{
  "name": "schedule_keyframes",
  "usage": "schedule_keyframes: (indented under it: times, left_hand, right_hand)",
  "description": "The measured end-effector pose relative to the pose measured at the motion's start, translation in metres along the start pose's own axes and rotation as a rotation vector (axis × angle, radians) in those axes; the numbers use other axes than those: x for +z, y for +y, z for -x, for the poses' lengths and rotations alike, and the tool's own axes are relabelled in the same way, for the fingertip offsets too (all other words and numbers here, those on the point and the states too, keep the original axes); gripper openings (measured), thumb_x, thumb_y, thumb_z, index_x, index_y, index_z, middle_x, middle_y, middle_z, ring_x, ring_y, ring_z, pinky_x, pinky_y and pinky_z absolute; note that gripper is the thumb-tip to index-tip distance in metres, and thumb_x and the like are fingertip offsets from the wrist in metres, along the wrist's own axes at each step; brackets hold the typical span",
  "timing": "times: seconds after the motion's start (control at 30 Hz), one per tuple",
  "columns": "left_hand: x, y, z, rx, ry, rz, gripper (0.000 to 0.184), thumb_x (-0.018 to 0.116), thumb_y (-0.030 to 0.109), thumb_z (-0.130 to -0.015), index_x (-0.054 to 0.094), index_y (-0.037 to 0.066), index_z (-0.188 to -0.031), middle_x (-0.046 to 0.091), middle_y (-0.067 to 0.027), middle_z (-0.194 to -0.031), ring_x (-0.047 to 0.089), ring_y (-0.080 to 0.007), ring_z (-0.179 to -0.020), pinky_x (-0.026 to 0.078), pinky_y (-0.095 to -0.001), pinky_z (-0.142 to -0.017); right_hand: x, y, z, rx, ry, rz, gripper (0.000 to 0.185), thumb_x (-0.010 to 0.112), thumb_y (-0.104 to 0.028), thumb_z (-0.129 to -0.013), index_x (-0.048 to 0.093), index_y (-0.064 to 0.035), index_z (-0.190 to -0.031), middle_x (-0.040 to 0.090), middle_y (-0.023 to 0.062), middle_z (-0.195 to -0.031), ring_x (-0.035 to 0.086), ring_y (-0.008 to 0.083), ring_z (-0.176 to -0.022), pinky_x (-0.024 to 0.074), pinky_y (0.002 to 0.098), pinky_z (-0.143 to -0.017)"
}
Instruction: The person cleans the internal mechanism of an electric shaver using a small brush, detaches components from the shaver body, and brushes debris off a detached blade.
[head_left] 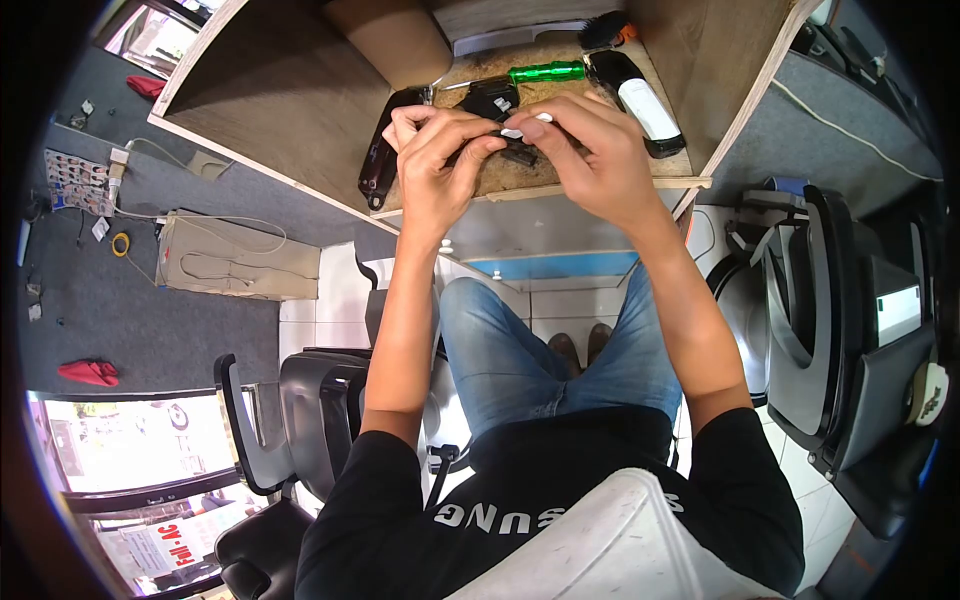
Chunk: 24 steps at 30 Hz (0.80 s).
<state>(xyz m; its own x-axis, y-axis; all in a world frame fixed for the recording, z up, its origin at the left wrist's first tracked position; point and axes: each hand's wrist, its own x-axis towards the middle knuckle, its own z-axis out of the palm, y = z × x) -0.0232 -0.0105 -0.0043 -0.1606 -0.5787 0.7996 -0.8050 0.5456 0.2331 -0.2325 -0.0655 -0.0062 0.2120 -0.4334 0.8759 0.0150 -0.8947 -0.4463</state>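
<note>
My left hand and my right hand meet over the wooden shelf, fingertips close together. A small white piece is pinched between my right thumb and fingers. My left thumb and fingers are closed beside it; what they hold is hidden. Just behind the hands lies a black object, partly covered by them. A screwdriver with a green handle rests beyond it. By my left hand lies a dark hair clipper. A black-and-white hair clipper lies beside my right hand.
The wooden shelf compartment has side walls around the work. A black brush with orange sits at the back. Office chairs stand on the left and right. A cardboard box and cables lie on the grey surface at left.
</note>
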Motion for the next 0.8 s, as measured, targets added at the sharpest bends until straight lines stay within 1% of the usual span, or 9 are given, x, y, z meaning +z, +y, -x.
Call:
schedule_keyframes:
  times: [0.03, 0.13, 0.23, 0.43, 0.53, 0.6, 0.63, 0.73, 0.8]
  left_hand:
    - [0.001, -0.0004, -0.0003, 0.001, -0.002, 0.007, 0.014, 0.089, 0.021, -0.089, 0.082, 0.01, -0.095, 0.078, -0.0012, -0.093, 0.059, -0.0223, -0.1, 0.036, -0.0385, -0.098]
    - [0.0002, -0.001, 0.0001, 0.002, 0.012, 0.009, 0.014, 0.089, 0.021, -0.088, 0.083, 0.01, -0.095, 0.078, -0.0007, -0.092, 0.06, -0.0211, -0.098, 0.037, -0.0379, -0.098]
    - [0.0003, 0.0013, -0.0006, 0.01, 0.032, 0.01, 0.013, 0.089, 0.02, -0.088, 0.083, 0.01, -0.094, 0.078, -0.0002, -0.091, 0.062, -0.0201, -0.094, 0.037, -0.0375, -0.098]
    - [-0.0002, 0.0007, -0.0009, 0.021, 0.035, 0.019, 0.011, 0.089, 0.019, -0.088, 0.084, 0.01, -0.092, 0.078, -0.0003, -0.09, 0.064, -0.0187, -0.091, 0.038, -0.0376, -0.097]
    - [0.0002, 0.0005, -0.0008, 0.03, 0.025, 0.028, 0.01, 0.089, 0.018, -0.087, 0.084, 0.01, -0.091, 0.078, -0.0003, -0.09, 0.066, -0.0178, -0.09, 0.039, -0.0376, -0.097]
    - [0.0001, 0.0014, -0.0012, 0.035, 0.03, 0.026, 0.01, 0.089, 0.018, -0.087, 0.084, 0.01, -0.09, 0.078, -0.0003, -0.09, 0.067, -0.0174, -0.089, 0.039, -0.0375, -0.097]
    - [0.0, 0.0011, -0.0006, 0.026, 0.03, 0.024, 0.01, 0.089, 0.018, -0.087, 0.084, 0.01, -0.09, 0.078, -0.0001, -0.09, 0.066, -0.0175, -0.089, 0.039, -0.0375, -0.097]
    - [0.0014, 0.0019, 0.0006, 0.003, 0.027, 0.015, 0.01, 0.089, 0.019, -0.087, 0.084, 0.011, -0.09, 0.078, 0.0005, -0.089, 0.065, -0.0178, -0.092, 0.038, -0.0376, -0.097]
    - [0.0004, 0.0046, 0.0008, -0.011, 0.024, -0.009, 0.01, 0.089, 0.02, -0.087, 0.084, 0.011, -0.089, 0.079, 0.0009, -0.089, 0.064, -0.0178, -0.093, 0.037, -0.0377, -0.097]
  right_hand:
    - [-0.0001, 0.0013, -0.0002, -0.004, -0.016, 0.03, 0.016, 0.075, -0.016, -0.102, 0.079, -0.0009, -0.099, 0.074, 0.0111, -0.086, 0.069, 0.027, -0.072, 0.051, 0.0373, -0.069]
    - [0.0008, -0.0048, 0.0016, 0.109, 0.09, -0.057, 0.017, 0.075, -0.017, -0.102, 0.078, -0.0007, -0.098, 0.076, 0.0105, -0.088, 0.07, 0.027, -0.072, 0.052, 0.0364, -0.071]
    - [-0.003, -0.0027, -0.0007, 0.027, -0.032, 0.027, 0.017, 0.074, -0.017, -0.102, 0.078, -0.0005, -0.099, 0.076, 0.0104, -0.089, 0.071, 0.0273, -0.075, 0.0528, 0.0357, -0.072]
    - [-0.0005, -0.0038, 0.0021, 0.161, 0.015, -0.128, 0.018, 0.074, -0.018, -0.102, 0.078, -0.0004, -0.099, 0.077, 0.0109, -0.088, 0.072, 0.028, -0.078, 0.053, 0.0355, -0.073]
    - [-0.0041, -0.0024, 0.0017, 0.14, -0.049, -0.068, 0.019, 0.074, -0.019, -0.103, 0.079, -0.0008, -0.1, 0.077, 0.0108, -0.089, 0.072, 0.028, -0.077, 0.0529, 0.0358, -0.072]
    - [-0.0027, -0.0035, 0.0004, 0.161, -0.032, -0.111, 0.019, 0.074, -0.019, -0.103, 0.079, -0.0012, -0.1, 0.077, 0.0107, -0.089, 0.072, 0.0281, -0.077, 0.0528, 0.036, -0.072]
    - [-0.0024, -0.0041, 0.0, 0.172, -0.023, -0.131, 0.019, 0.074, -0.02, -0.103, 0.079, -0.0014, -0.101, 0.077, 0.0107, -0.089, 0.072, 0.0282, -0.078, 0.0528, 0.0361, -0.072]
    - [-0.0072, -0.0056, -0.0017, 0.099, -0.087, -0.015, 0.018, 0.074, -0.02, -0.103, 0.08, -0.002, -0.101, 0.077, 0.0102, -0.088, 0.072, 0.0279, -0.077, 0.0518, 0.0355, -0.072]
    - [-0.005, -0.0021, -0.0003, 0.108, -0.076, -0.023, 0.018, 0.075, -0.019, -0.102, 0.08, -0.0024, -0.101, 0.076, 0.0099, -0.087, 0.071, 0.0272, -0.076, 0.0513, 0.0356, -0.072]
